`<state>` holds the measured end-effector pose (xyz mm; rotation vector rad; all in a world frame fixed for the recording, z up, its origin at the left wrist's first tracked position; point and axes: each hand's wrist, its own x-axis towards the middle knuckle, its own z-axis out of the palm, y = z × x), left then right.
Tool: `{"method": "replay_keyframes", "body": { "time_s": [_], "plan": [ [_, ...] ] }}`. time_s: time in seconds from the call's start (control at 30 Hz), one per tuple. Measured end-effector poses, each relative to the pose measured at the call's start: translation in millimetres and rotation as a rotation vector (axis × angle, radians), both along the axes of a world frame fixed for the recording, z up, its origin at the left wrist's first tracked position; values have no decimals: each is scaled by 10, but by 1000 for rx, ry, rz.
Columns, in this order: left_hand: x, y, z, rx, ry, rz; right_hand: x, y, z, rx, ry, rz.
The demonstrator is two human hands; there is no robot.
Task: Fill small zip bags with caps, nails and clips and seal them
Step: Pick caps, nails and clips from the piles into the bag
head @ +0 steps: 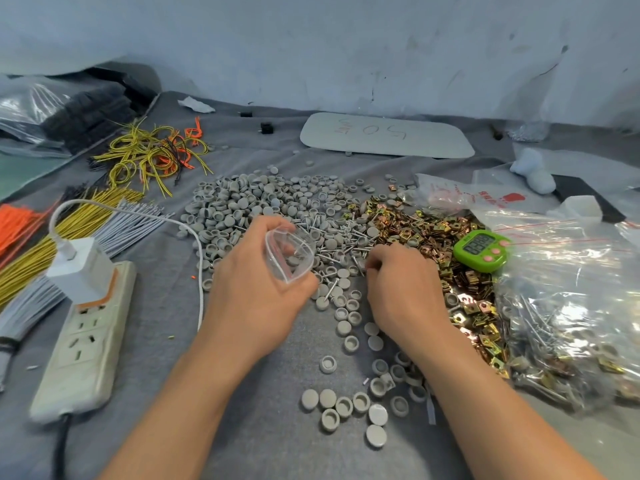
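One small zip bag [291,255] mid-bench, just above heap of caps [239,206]. Left grip [254,292] curled round it, mouth spread open. Few caps seemingly inside.
Mouth faces up and right, toward right grip [405,282]. Long axis tilted: bottom in palm, opening toward far edge.
Step, likely: filling, nails next.
Right grip knuckles-up, fingers curled onto nails [334,237] beside clips [419,223]; whether anything pinched, cannot tell.
Next move: carry pick across, drop cleanly through mouth. Seal not yet pressed.

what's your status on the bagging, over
Left hand holds zip bag, mouth open, unsealed. Right hand curled down into nails, grip unclear. Green timer close by right hand, not blocking.
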<state>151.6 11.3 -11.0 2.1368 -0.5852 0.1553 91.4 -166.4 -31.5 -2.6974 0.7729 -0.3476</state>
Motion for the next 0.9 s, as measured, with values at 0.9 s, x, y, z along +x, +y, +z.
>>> {"method": "replay_keyframes", "body": {
  "time_s": [0.9],
  "plan": [
    [-12, -70, -54, 220, 14, 83, 6, 61, 14, 105, -59, 48]
  ]
}}
